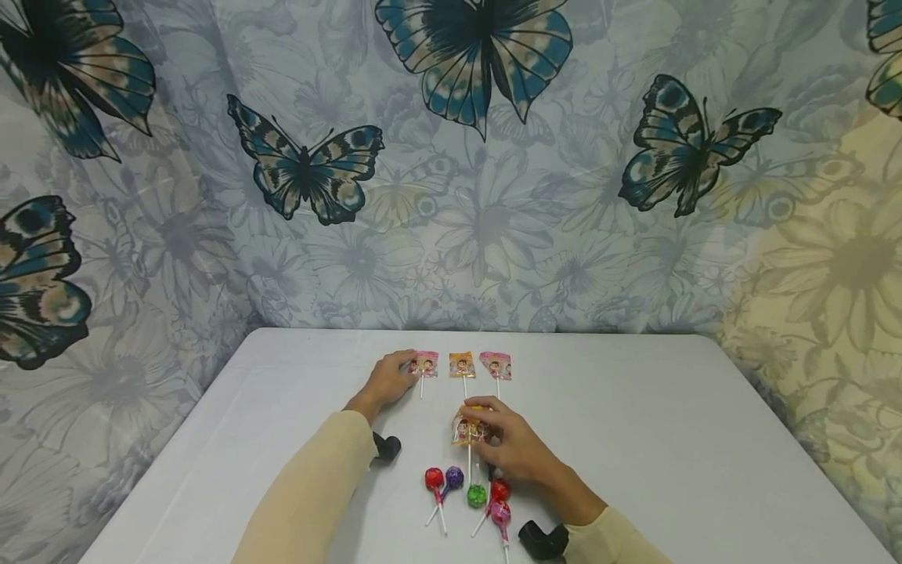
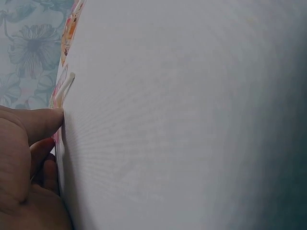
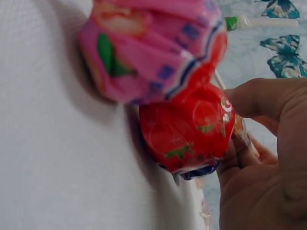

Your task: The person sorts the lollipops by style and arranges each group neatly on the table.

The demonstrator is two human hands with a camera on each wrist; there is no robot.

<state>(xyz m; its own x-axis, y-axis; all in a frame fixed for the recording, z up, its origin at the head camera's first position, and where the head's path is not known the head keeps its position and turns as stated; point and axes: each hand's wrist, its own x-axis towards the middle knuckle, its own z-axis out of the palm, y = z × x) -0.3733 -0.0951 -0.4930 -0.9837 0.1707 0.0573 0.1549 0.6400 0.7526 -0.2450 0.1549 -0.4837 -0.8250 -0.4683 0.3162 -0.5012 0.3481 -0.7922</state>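
My left hand [image 1: 389, 379] is at the back of the table, pinching the left edge of a pink flat-wrapped lollipop [image 1: 426, 364]. Its thumb and curled fingers show at the packet in the left wrist view. Nearer the middle, my right hand [image 1: 517, 440] grips an orange flat-wrapped lollipop [image 1: 461, 431], its white stick pointing toward me. To the right of the left hand's packet lie another orange-wrapped lollipop [image 1: 462, 365] and a second pink-wrapped one [image 1: 496, 366], forming a row. Beneath the right hand, a red round lollipop [image 3: 187, 129] and a pink round lollipop [image 3: 153, 52] fill the right wrist view.
Toward the front of the white table [image 1: 662, 439] lie a red lollipop [image 1: 434, 478], a purple lollipop [image 1: 454, 477] and a green lollipop [image 1: 477, 496]. A butterfly-patterned wall covering [image 1: 493, 258] stands behind the back edge. Black wrist mounts [image 1: 544, 540] sit at both sleeves.
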